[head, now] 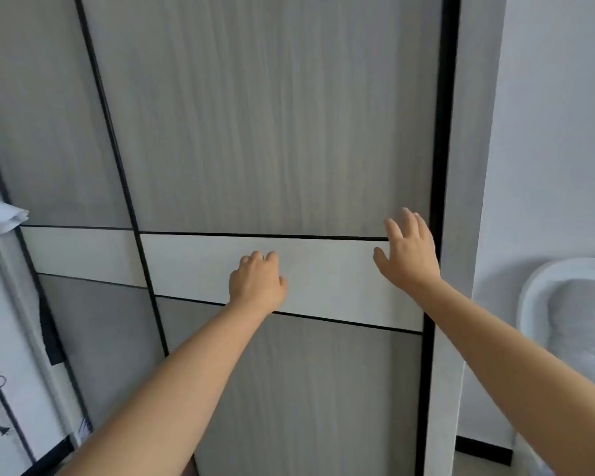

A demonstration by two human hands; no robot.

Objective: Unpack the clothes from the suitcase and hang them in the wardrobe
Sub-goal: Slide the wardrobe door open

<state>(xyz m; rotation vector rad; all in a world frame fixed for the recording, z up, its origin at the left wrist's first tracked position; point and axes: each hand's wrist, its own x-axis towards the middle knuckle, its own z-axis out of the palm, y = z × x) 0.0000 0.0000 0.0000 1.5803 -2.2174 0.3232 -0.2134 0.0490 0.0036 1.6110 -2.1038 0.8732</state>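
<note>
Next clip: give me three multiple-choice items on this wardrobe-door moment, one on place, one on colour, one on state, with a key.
1. Where is the right hand?
A. near the grey wood-grain sliding wardrobe door's black right edge
B. on the floor
C. on the left panel

2. What colour is the door's horizontal band?
A. red
B. white
C. black

3. How is the left hand?
A. gripping a hanger
B. hanging at the side
C. against the band, holding nothing

Key: 1 A, its fingers reach the black frame; 2 B, a pale strip between black lines; 3 C, nothing shows in its fingers.
</note>
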